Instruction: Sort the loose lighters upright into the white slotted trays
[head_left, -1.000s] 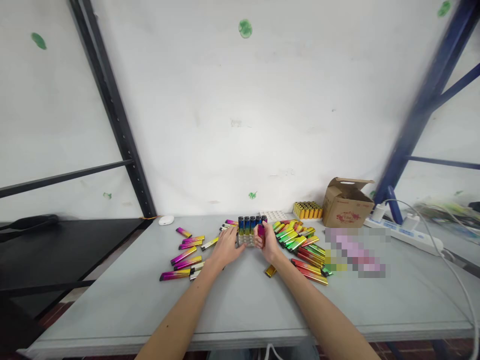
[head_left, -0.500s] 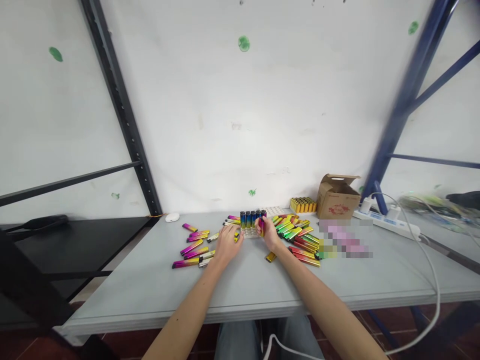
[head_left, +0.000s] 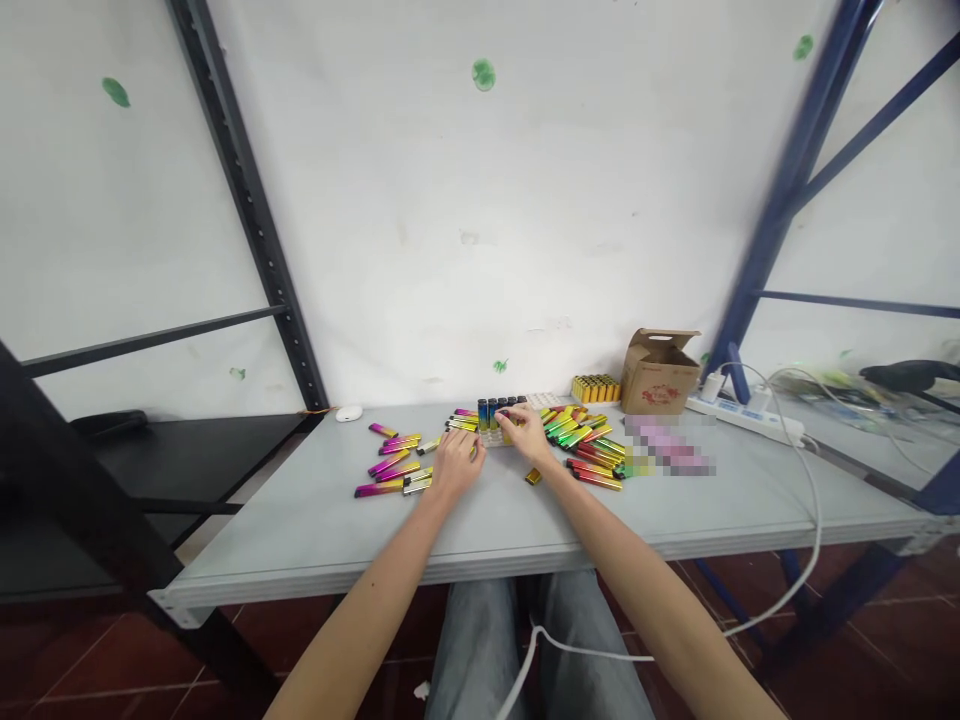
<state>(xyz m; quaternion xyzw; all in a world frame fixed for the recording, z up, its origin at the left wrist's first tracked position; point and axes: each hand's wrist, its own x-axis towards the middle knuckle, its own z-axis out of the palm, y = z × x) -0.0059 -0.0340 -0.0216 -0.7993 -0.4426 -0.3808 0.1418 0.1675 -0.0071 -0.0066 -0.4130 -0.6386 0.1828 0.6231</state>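
Observation:
Several shiny lighters with blue bodies and dark tops (head_left: 493,413) stand upright in a row in a white holed tray (head_left: 492,438). My right hand (head_left: 528,436) is closed over the right part of the tray's near side, its fingers pinched on a lighter (head_left: 508,436) whose yellow lower part shows below them. At the tray's left edge, my left hand (head_left: 459,460) has its fingers curled; a bit of yellow shows by the fingertips, but what it holds is hidden. Purple-and-yellow lighters (head_left: 393,466) lie loose to the left of this hand.
Right of the tray lies a heap of green, red and gold lighters (head_left: 592,450). Behind it stand a block of gold lighters (head_left: 596,389), another white tray (head_left: 543,400) and an open cardboard box (head_left: 658,378). A power strip (head_left: 746,417) with white cables sits farther right.
My right hand has moved left over the tray with the lighter, which was held upright at the row's right end before. My left hand stays by the tray. The view has tilted down slightly.

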